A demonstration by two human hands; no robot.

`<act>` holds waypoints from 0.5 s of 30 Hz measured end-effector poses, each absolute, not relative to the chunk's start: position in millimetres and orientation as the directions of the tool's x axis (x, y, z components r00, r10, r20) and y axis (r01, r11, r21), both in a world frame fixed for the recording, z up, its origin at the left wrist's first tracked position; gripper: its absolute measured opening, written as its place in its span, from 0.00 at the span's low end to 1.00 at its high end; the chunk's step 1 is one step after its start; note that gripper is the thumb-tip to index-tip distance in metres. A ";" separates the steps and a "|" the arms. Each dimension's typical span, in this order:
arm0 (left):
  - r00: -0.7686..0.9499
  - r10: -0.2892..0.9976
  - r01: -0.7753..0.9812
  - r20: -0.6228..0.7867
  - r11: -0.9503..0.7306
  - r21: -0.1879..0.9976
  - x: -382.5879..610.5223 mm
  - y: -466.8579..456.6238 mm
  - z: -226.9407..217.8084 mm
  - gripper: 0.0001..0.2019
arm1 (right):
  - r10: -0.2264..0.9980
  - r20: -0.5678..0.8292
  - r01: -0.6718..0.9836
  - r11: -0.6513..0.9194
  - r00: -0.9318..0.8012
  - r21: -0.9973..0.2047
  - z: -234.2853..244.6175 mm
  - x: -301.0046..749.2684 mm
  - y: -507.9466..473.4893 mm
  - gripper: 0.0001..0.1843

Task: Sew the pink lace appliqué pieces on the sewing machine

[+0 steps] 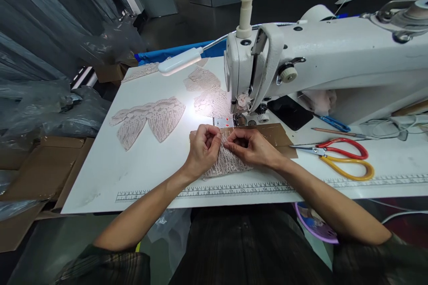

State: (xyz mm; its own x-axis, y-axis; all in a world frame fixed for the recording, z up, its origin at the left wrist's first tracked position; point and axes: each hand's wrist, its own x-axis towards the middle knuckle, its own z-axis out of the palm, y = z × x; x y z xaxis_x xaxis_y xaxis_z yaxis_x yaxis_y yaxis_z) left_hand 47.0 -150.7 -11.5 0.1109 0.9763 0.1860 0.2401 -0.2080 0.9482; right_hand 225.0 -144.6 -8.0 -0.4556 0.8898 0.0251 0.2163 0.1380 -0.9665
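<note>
A pale pink lace piece (227,160) lies on the white table in front of the sewing machine (245,75), partly over a brown cardboard strip (277,138). My left hand (204,149) pinches the lace at its upper edge, fingers closed. Close beside it, my right hand (252,146) pinches the same edge between thumb and forefinger. The fingertips hide the exact spot they grip. Just behind both hands sits the machine's metal needle plate (223,122), under the lit presser foot area.
Scissors (344,156) with red and yellow handles lie to the right, near blue snips (334,123) and a black phone (290,112). More lace pieces (163,118) rest at left and behind. A lamp (180,61) hangs over the table. A printed ruler (230,190) runs along the front edge.
</note>
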 end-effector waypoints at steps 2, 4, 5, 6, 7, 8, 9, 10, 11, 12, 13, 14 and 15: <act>0.134 0.981 0.192 0.138 -0.162 0.968 43.6 -145.9 -10.0 0.10 | 0.889 -0.022 0.182 0.070 -0.458 -0.981 -9.0 226.2 -142.2 0.16; 0.181 0.981 0.138 0.066 -0.091 0.986 40.0 -141.9 -8.8 0.14 | 0.889 -0.072 0.148 -0.005 -0.452 -0.989 -8.4 227.9 -139.1 0.19; 0.211 0.977 0.114 0.026 -0.051 0.992 38.4 -140.5 -8.4 0.17 | 0.888 -0.103 0.130 -0.049 -0.449 -0.990 -7.3 228.9 -137.5 0.20; 0.243 0.970 0.091 -0.009 -0.013 0.996 37.1 -139.7 -8.0 0.20 | 0.879 -0.146 0.110 -0.107 -0.455 -0.988 -5.8 230.0 -136.0 0.21; 0.273 0.961 0.072 -0.040 0.021 0.997 36.2 -139.2 -7.6 0.21 | 0.861 -0.204 0.089 -0.184 -0.467 -0.979 -4.0 231.2 -134.7 0.22; 0.293 0.954 0.058 -0.064 0.049 0.997 35.5 -139.2 -6.9 0.22 | 0.835 -0.269 0.070 -0.269 -0.481 -0.961 -1.8 232.6 -133.5 0.22; 0.304 0.949 0.050 -0.080 0.068 0.996 35.0 -139.4 -6.2 0.22 | 0.805 -0.332 0.055 -0.352 -0.492 -0.934 0.4 234.1 -132.6 0.22; 0.307 0.947 0.045 -0.089 0.079 0.996 34.8 -139.8 -5.3 0.22 | 0.777 -0.385 0.044 -0.421 -0.498 -0.906 2.4 235.6 -131.9 0.22; 0.311 0.946 0.044 -0.093 0.083 0.996 34.8 -140.2 -4.4 0.21 | 0.752 -0.426 0.042 -0.472 -0.503 -0.881 4.3 237.1 -131.4 0.22; 0.315 0.944 0.047 -0.095 0.084 0.995 34.9 -140.6 -3.6 0.20 | 0.734 -0.453 0.049 -0.500 -0.506 -0.865 5.7 238.5 -131.1 0.22; 0.321 0.943 0.053 -0.092 0.080 0.995 35.1 -140.9 -2.9 0.19 | 0.720 -0.463 0.073 -0.502 -0.517 -0.862 6.6 239.8 -130.9 0.22; 0.323 0.942 0.059 -0.086 0.071 0.996 35.4 -141.2 -2.4 0.19 | 0.708 -0.456 0.110 -0.477 -0.539 -0.872 6.9 241.0 -130.7 0.22; 0.322 0.944 0.066 -0.075 0.057 0.996 35.7 -141.4 -2.2 0.19 | 0.698 -0.437 0.151 -0.433 -0.567 -0.889 6.5 242.1 -130.5 0.22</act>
State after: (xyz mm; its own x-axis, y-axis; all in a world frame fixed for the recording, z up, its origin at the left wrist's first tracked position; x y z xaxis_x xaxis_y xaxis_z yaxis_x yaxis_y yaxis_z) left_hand 35.7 -141.4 -2.2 0.3218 0.9438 -0.0755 0.0664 0.0570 0.9962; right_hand 242.1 -130.5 6.5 -0.5675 0.6981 -0.4366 0.1513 -0.4328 -0.8887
